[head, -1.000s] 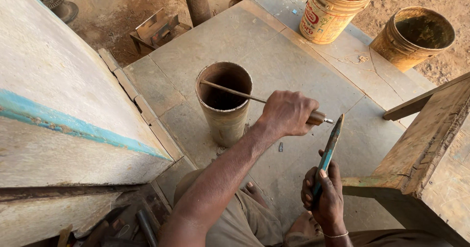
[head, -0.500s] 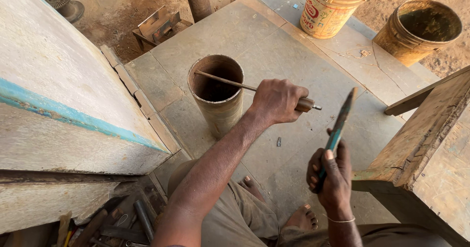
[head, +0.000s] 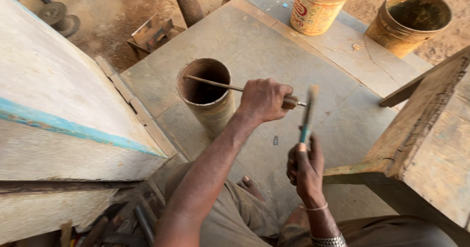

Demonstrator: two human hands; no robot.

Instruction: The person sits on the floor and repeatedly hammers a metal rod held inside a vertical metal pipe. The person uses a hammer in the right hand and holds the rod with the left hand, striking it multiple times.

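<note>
Head view: right hand (head: 307, 171) fingers around blade (head: 308, 115), now upright; left hand (head: 263, 100) gripping rod (head: 215, 83).

A single head-worn camera looks steeply down from above the person's own shoulders, so both forearms run up from the bottom edge and the left hand (head: 264, 100) and right hand (head: 306, 166) sit close, near mid-frame. It faces forward and down over a grey stone floor (head: 254, 41), with a pale wall (head: 58, 100) filling the left side and a wooden bench (head: 426, 129) cutting in at right. Farther off, along the top edge, stand two yellow buckets (head: 320, 7), with no second view sharing the scene.
</note>
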